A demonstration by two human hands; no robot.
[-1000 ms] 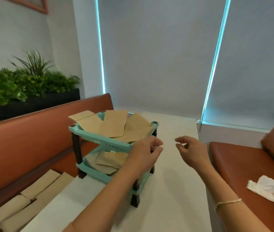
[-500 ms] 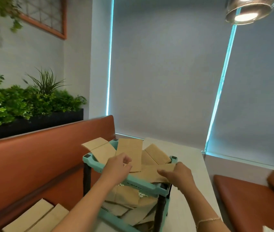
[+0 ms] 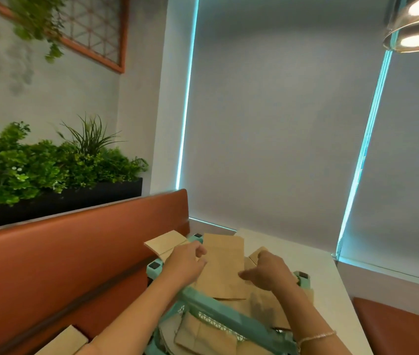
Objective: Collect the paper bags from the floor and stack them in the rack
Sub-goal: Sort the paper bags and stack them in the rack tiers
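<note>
Bench (image 3: 80, 252): a long orange-brown seat back, smooth and leather-like, directly left of the rack. Table (image 3: 303, 265): a flat white top that carries the rack.

Rack (image 3: 218, 306): a two-tier turquoise plastic frame with lattice trays and dark posts. A second ago it stood farther off, with both hands held clear of its near edge; now the view has closed in and both hands are over the top tray. This suggests the step in hand is squaring up the loose pile, not fetching more.

Paper bags (image 3: 225, 267): flat, matte brown rectangles, creased at the folds, lying fanned and overlapping on the top tray; one corner overhangs the rack toward the bench. More lie on the lower tray, and two pale ones rest on the bench seat below the rack's left side.

Left hand (image 3: 185, 262): fingers curled, resting on the left edge of the middle bag. Right hand (image 3: 267, 274): fingers loosely curled over the bags at the tray's right side; whether it pinches one cannot be told. The hands are apart.
</note>
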